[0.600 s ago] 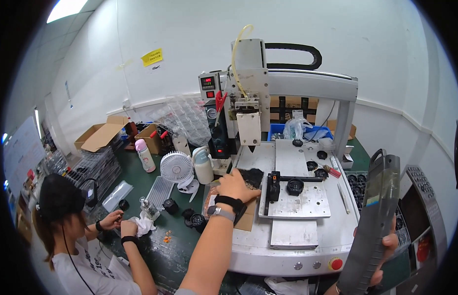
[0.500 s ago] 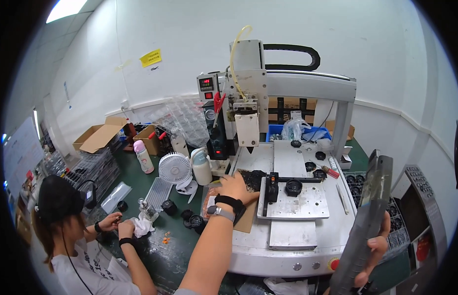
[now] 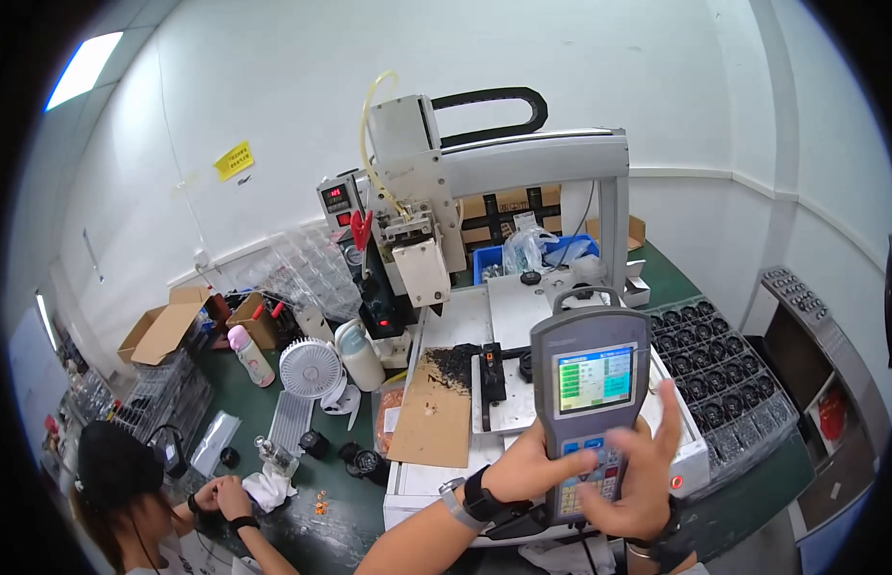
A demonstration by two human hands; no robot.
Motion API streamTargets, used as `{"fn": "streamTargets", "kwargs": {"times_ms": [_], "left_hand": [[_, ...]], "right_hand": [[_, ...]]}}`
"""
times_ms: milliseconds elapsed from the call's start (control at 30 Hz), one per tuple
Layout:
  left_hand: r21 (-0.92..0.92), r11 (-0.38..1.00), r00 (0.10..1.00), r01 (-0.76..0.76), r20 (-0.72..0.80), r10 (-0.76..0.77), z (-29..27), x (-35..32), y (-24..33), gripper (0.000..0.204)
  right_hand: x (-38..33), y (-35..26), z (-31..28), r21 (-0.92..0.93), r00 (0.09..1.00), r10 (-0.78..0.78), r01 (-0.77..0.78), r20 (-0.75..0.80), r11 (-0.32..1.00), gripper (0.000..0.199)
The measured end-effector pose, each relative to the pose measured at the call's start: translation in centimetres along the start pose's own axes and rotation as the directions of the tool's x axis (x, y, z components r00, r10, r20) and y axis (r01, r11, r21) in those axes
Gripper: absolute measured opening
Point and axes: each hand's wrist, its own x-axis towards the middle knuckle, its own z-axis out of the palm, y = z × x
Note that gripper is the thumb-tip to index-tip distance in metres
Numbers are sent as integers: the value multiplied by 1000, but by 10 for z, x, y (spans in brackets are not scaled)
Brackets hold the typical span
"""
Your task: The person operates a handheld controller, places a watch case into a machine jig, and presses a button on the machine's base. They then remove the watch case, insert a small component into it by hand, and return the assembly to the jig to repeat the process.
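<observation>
A grey handheld controller (image 3: 596, 379) with a lit colour screen and a keypad stands upright in front of the bench machine (image 3: 427, 216). My left hand (image 3: 534, 471) grips its lower left side, with the thumb on the front by the keys. Over the keypad's right part is my right hand (image 3: 642, 484), its fingers spread and somewhat blurred; whether a fingertip presses a key is unclear. Behind the controller, the machine's white fixture plate (image 3: 494, 407) carries a black clamp (image 3: 492, 372); the controller hides much of the plate.
At left, a co-worker (image 3: 120, 479) sits with both hands together over the green table (image 3: 307, 537). A white fan (image 3: 312, 369), a jug (image 3: 358, 355) and cardboard (image 3: 432, 422) lie between us. Trays of black round parts (image 3: 709, 359) are at right. A blue bin (image 3: 487, 261) stands behind.
The controller has swung from edge-on at the right to face me at centre. My left hand left the cardboard beside the fixture and took hold of it; my right hand moved onto its keys.
</observation>
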Motion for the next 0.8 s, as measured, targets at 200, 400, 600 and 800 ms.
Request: {"fn": "streamTargets", "kwargs": {"times_ms": [200,400,600,800], "left_hand": [[-92,983,983,-156,-113,146,4,5,-12,62],[-169,980,981,-105,-181,74,5,4,-13,55],[-268,954,991,-136,-45,129,6,2,-12,57],[-110,988,993,-106,36,110,5,5,-16,63]], "right_hand": [[9,-11,-2,546,898,427,-412,107,729,67],[5,-4,-2,668,803,519,-560,292,490,49],[9,-1,-5,667,854,480,-479,203,571,49],[10,5,-16,662,817,503,-545,282,514,55]]}}
